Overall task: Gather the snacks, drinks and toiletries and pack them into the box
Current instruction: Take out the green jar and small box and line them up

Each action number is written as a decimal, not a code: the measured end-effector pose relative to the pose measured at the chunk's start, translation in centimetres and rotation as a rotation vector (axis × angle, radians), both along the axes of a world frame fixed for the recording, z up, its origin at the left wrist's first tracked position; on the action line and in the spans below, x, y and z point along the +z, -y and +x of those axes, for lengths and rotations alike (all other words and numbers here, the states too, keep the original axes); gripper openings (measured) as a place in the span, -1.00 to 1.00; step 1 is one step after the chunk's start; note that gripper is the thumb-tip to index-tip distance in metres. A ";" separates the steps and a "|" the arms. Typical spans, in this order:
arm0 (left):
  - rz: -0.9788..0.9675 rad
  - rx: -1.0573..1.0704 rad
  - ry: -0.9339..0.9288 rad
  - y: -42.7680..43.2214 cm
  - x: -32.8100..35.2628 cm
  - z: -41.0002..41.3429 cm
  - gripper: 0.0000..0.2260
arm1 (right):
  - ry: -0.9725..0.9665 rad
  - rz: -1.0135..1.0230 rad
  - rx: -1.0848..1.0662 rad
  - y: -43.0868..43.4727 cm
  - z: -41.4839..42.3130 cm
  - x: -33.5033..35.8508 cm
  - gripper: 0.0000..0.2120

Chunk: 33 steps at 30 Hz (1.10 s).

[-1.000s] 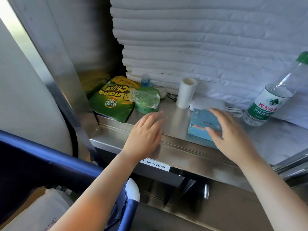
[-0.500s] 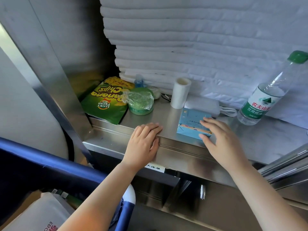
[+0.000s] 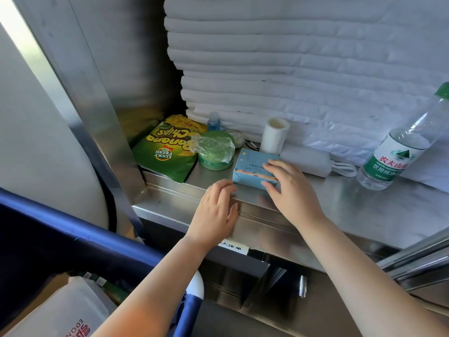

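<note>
Blue box (image 3: pixel 252 167) slid left along shelf (image 3: pixel 364 210) under right hand (image 3: pixel 289 190); now in front of paper roll (image 3: pixel 274 136), near green tub (image 3: pixel 215 154). Left hand (image 3: pixel 216 212) drawn back onto shelf lip.

Water bottle (image 3: pixel 394 155) (green cap) is cut by the right edge; right hand (image 3: pixel 294 194) partly covers blue box (image 3: pixel 247 165).
</note>
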<state>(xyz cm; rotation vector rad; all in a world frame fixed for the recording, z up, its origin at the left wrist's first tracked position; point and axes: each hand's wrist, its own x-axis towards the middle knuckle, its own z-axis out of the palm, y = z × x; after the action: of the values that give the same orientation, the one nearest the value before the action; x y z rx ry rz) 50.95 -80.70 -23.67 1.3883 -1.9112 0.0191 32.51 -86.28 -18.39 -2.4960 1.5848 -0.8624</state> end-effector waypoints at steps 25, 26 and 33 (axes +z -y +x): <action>-0.075 -0.001 0.208 0.2 -1.7 -0.1 -0.63 | -0.203 -0.107 -0.205 -4.7 -2.1 -3.6 -0.53; -0.059 0.008 0.211 0.1 -1.7 -0.2 -0.62 | -0.208 -0.104 -0.201 -4.8 -2.1 -3.6 -0.53; -0.008 0.136 0.181 -0.8 -0.7 -2.0 -0.63 | -0.233 -0.027 -0.194 -6.2 -2.7 -3.6 -0.57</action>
<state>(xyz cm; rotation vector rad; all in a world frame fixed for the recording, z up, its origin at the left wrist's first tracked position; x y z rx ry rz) 48.91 -79.93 -24.38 1.5535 -1.9554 0.2250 29.79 -80.08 -21.98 -2.5731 1.9259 -0.6327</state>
